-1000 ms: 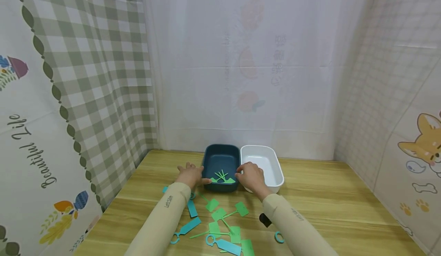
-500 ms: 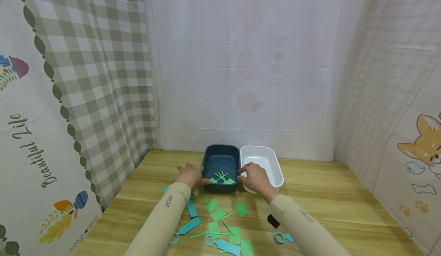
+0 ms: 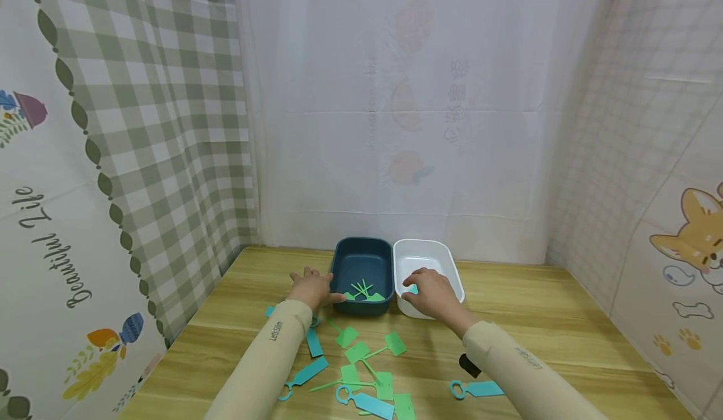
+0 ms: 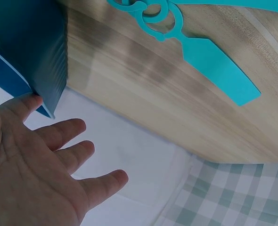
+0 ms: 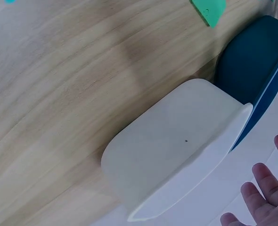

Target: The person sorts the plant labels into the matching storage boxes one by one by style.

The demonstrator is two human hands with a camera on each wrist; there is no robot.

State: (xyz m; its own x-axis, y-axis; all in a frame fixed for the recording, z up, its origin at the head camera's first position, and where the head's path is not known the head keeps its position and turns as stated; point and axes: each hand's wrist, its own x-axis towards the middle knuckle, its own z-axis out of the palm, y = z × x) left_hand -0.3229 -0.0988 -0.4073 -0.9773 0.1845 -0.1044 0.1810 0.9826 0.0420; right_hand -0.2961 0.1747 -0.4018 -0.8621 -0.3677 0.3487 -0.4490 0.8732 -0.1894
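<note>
My left hand (image 3: pixel 309 289) rests at the left side of a dark blue bin (image 3: pixel 361 307), its fingers spread and one fingertip touching the rim in the left wrist view. Green tags (image 3: pixel 362 290) with thin stems lie inside that bin. My right hand (image 3: pixel 432 293) is over the near part of a white bin (image 3: pixel 457 282), fingers loosely bent. Between its thumb and fingers a bit of cyan (image 3: pixel 414 289) shows, apparently inside the bin; the rest is hidden. In the right wrist view the visible fingers (image 5: pixel 266 186) are apart and hold nothing.
Green flat tags with stems (image 3: pixel 383 385) are scattered on the wooden table (image 3: pixel 542 326) in front of the bins. Several cyan tags with ring ends (image 3: pixel 373 405) lie among them and to the left; another cyan tag (image 3: pixel 486 388) lies by the right sleeve. Curtains stand behind and at both sides.
My right hand has moved right, from the edge between the bins to over the white bin, uncovering the cyan piece there. The left hand stays where it was.
</note>
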